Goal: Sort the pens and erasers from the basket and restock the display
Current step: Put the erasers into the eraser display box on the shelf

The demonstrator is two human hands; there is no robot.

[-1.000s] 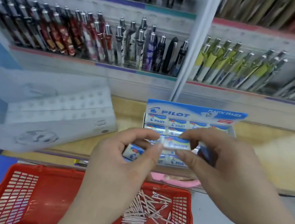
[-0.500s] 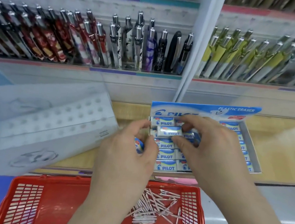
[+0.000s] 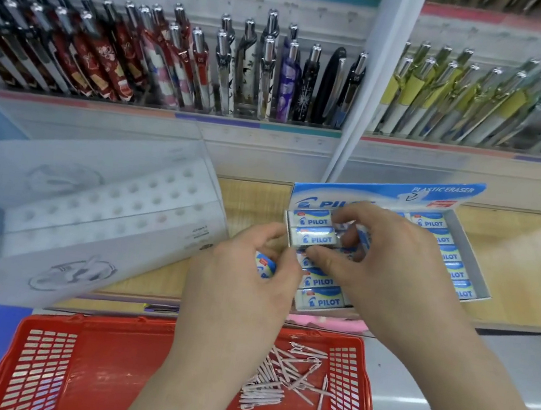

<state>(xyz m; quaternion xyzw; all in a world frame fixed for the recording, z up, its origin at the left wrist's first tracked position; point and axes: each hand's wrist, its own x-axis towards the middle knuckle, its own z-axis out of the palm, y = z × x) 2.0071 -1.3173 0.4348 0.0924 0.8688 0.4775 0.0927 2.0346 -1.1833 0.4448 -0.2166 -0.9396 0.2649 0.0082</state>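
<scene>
Blur toward the frame edges; the centre reads well enough.

Right grip point(image 3: 388, 263) pinches a PILOT eraser point(image 3: 314, 238) by its right end, thumb on the near side and fingers on the far side. It holds the eraser level over the left column of the eraser box point(image 3: 479, 281), just below the top eraser point(image 3: 311, 218) of that column. I cannot tell whether the held piece is seated in its row or sits a little proud of it.

Left grip point(image 3: 243, 276) is curled round a second eraser point(image 3: 265, 266). Only a blue-and-white end shows between thumb and fingers. This grip sits at the box's left edge, near the other one.

The box stands on the wooden bench point(image 3: 527, 270). Its header card point(image 3: 399, 195) is upright and reads PILOT and PLASTIC ERASER. Sleeved erasers fill the right column point(image 3: 450, 257) and the near rows of the left column point(image 3: 318, 300). The right grip hides the middle of the box from me.

Red basket point(image 3: 78, 368) sits nearest me, below the bench's front edge. Loose pale pens point(image 3: 277, 386) lie in a criss-cross heap on its right half, under my forearms.

White pen stand point(image 3: 109, 205) sits on the bench left of the box. It is tiered, with rows of round holes.

Rear shelf point(image 3: 169, 131) carries upright pens. Red patterned pens point(image 3: 102, 61) stand on the left, with white, purple and black barrels mid-shelf. Yellow-banded pens point(image 3: 462, 102) stand right of a white divider.

A pink item point(image 3: 326, 322) shows under the bench lip; I cannot tell what it is.
</scene>
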